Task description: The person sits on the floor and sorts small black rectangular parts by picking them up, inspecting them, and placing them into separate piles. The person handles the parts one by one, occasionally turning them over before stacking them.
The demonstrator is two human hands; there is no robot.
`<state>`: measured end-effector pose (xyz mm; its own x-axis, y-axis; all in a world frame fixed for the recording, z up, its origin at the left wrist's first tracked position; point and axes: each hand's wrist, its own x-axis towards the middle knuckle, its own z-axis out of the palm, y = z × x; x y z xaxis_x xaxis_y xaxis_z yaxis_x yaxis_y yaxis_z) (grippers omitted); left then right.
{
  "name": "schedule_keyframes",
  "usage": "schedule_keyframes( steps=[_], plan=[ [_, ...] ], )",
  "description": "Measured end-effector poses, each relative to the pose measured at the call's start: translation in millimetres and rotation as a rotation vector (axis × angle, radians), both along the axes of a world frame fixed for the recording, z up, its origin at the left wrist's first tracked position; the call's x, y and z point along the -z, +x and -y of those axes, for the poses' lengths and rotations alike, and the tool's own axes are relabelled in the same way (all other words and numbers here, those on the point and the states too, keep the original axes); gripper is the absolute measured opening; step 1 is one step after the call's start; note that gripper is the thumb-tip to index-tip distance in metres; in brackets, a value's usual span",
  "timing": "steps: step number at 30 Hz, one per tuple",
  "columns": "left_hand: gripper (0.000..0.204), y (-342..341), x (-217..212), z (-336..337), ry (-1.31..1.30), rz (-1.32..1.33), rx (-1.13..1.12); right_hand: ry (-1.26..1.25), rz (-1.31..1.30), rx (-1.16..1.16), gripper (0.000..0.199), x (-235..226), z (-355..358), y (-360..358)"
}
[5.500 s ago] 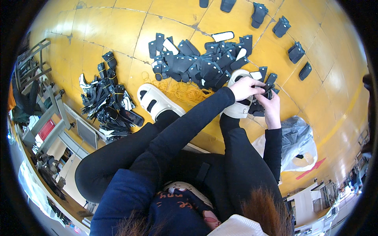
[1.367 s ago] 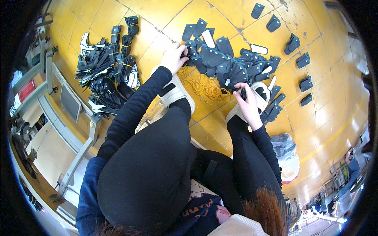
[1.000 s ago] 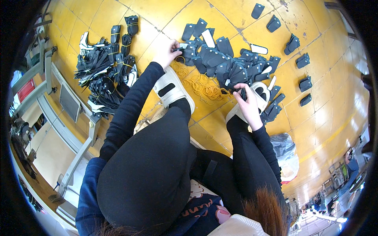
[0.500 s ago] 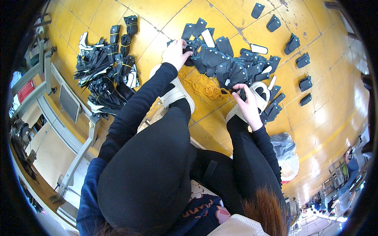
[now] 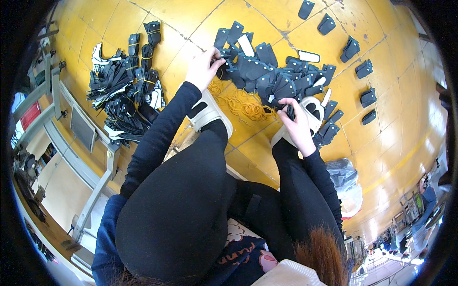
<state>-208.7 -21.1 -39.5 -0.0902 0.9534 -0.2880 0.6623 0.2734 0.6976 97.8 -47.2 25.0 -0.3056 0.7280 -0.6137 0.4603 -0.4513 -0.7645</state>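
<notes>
My left hand [image 5: 202,71] is at the left edge of a pile of dark grey, flat, round-ended fabric pieces [image 5: 253,69], thumb and fingers closed on one dark piece there. In front of my right foot, my right hand [image 5: 298,125] grips a small stack of dark fabric pieces [image 5: 290,112], seen edge-on and partly hidden by the fingers. A tangled heap of yellow rubber bands [image 5: 241,104] lies on the floor between my hands. A few pieces in the pile show a white face, such as a white piece [image 5: 246,45].
Banded black bundles [image 5: 134,44] and a heap of black strips [image 5: 112,78] lie at left. Several small dark stacks [image 5: 364,69] form a line on the yellow tiles at right. A clear plastic bag [image 5: 344,178] sits beside my right leg. Metal frames [image 5: 93,205] stand at far left.
My left hand has shifted slightly left and down, still at the pile's edge. My right hand stays near my right shoe with its stack turned slightly. The whole view has shifted a little.
</notes>
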Motion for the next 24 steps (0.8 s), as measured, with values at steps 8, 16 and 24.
schedule_keyframes(
  steps=[8, 16, 24],
  plan=[
    [0.017, 57.6, -30.9, 1.6, 0.159, 0.152, 0.394, 0.232, -0.078, 0.003, 0.017, 1.9, -12.3, -10.6],
    [0.016, 99.9, -18.8, 26.0, 0.091, 0.336, 0.587, 0.238, 0.067, -0.078, 0.011, 5.8, -10.0, -16.8],
    [0.013, 90.0, -15.1, 25.8, -0.07, 0.464, 0.423, 0.28, 0.246, 0.083, 0.015, 14.0, -6.8, -7.1]
  ],
)
